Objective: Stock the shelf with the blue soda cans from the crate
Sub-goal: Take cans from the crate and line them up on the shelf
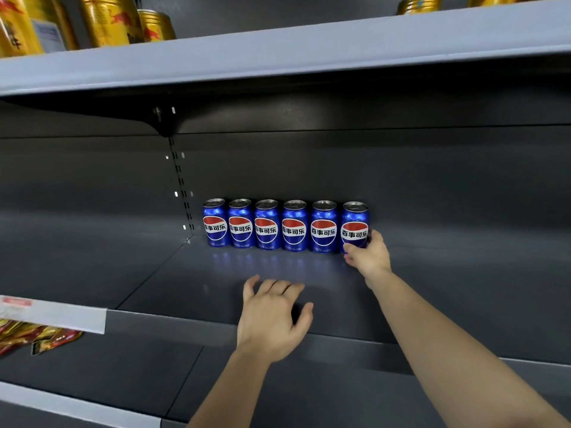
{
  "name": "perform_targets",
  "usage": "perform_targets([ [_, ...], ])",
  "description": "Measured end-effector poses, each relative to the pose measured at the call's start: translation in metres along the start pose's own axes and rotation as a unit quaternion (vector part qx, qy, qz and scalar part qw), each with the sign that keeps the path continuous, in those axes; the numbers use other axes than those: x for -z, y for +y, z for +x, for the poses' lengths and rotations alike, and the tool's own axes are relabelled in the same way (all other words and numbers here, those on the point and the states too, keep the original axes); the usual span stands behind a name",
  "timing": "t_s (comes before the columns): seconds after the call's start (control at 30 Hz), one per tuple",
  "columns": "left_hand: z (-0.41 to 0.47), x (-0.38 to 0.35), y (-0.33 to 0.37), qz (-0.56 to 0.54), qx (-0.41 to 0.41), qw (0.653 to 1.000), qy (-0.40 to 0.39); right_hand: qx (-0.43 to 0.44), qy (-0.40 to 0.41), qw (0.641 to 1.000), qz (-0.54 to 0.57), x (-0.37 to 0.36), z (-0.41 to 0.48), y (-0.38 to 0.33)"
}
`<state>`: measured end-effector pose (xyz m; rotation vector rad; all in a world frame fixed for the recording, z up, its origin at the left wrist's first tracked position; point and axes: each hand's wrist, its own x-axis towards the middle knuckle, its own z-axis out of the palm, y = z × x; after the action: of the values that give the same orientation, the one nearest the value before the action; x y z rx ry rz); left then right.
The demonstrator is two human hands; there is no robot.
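Note:
Several blue soda cans (267, 225) stand upright in a row against the back wall of the dark grey shelf (191, 291). My right hand (369, 254) grips the rightmost blue can (354, 225) low on its right side, thumb in front. Palm down and holding nothing, my left hand (273, 316) rests with fingers spread on the shelf's front part. No crate is in view.
Gold cans (108, 21) stand on the upper shelf (278, 54), left and right. Red and gold packets (34, 336) lie on a lower shelf at the left under a white price strip (52, 315). Bare shelf floor extends right of the can row.

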<state>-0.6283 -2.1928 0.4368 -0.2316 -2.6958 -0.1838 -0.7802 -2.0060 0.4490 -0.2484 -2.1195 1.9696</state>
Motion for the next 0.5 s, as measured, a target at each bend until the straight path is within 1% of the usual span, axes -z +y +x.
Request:
perform_targets([
  [0.2,-0.005,0.004,0.0,0.0,0.007,1.0,-0.026,-0.018,-0.009,0.999,-0.025,0.005,-0.03,-0.008],
  [0.33,-0.025,0.007,-0.011,-0.02,0.004,1.0,-0.014,-0.021,-0.002,0.997,-0.072,0.018,-0.056,-0.012],
  [0.43,-0.04,0.015,-0.025,-0.029,0.008,0.999,-0.013,-0.041,0.002,0.997,-0.068,0.027,-0.08,-0.014],
  [0.5,-0.048,0.024,-0.034,-0.036,0.004,0.999,-0.013,-0.03,0.019,0.995,-0.094,0.029,-0.1,-0.014],
])
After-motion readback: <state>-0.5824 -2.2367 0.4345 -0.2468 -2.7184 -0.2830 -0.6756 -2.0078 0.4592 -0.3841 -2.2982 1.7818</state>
